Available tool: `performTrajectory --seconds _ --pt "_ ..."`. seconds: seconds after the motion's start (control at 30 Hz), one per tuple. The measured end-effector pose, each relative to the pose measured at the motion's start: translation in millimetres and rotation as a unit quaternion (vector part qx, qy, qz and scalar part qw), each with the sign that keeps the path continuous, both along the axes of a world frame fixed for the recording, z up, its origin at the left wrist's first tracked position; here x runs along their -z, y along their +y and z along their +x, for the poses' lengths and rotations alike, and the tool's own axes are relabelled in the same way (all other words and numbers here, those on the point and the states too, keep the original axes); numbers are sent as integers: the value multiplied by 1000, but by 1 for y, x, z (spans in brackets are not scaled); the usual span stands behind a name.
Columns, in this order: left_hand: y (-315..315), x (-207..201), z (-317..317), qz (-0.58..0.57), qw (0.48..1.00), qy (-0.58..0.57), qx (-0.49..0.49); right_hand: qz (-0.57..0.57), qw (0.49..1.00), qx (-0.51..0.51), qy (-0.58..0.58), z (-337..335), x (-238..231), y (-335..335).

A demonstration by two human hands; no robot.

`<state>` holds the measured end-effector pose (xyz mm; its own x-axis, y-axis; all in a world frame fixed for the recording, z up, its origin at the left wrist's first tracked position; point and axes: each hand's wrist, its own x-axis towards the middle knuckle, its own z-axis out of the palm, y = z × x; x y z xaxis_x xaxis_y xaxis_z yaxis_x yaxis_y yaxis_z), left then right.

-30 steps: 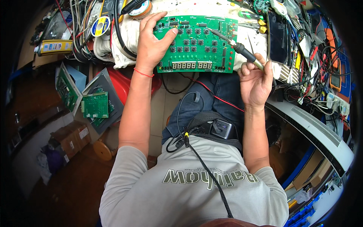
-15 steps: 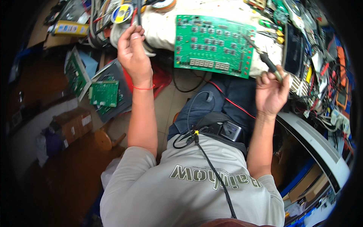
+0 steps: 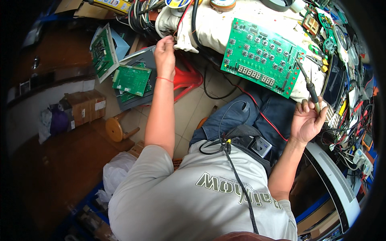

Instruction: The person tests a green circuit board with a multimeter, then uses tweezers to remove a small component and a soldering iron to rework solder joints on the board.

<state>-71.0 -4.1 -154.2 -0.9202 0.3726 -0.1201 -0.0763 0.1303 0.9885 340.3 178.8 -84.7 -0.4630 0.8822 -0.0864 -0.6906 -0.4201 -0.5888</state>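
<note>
Green, the circuit board [image 3: 261, 58] is laid at the near edge of the worktop [image 3: 211, 34], its long axis slanted from far left to near right. The soldering iron [image 3: 311, 91], clamped in the right hand [image 3: 307, 122], is pointed away, tip by the board's right end. The left hand [image 3: 165, 54] is held near that edge, fingers together; any grip cannot be told. Outlined lettering [image 3: 220, 185] is borne on the grey shirt [image 3: 181, 209].

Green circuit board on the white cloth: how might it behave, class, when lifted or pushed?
The green circuit board looks thin but flat, so it would probably lift stiffly. Its exposed buttons and digit displays may be fragile under pressure. The white cloth beneath might make it drag when pushed.
</note>
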Motion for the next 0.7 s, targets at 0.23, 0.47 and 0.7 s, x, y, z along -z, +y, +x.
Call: performTrajectory --seconds 0.23,0.47,0.7 --pt "29 25 -6 52 997 -40 31 8 1000 -1 -9 11 0 -2" --pt "13 17 -1 8 999 31 -7 3 1000 3 -12 12 2 -3" --pt "6 2 11 51 997 60 14 -4 1000 13 -25 14 4 -5"
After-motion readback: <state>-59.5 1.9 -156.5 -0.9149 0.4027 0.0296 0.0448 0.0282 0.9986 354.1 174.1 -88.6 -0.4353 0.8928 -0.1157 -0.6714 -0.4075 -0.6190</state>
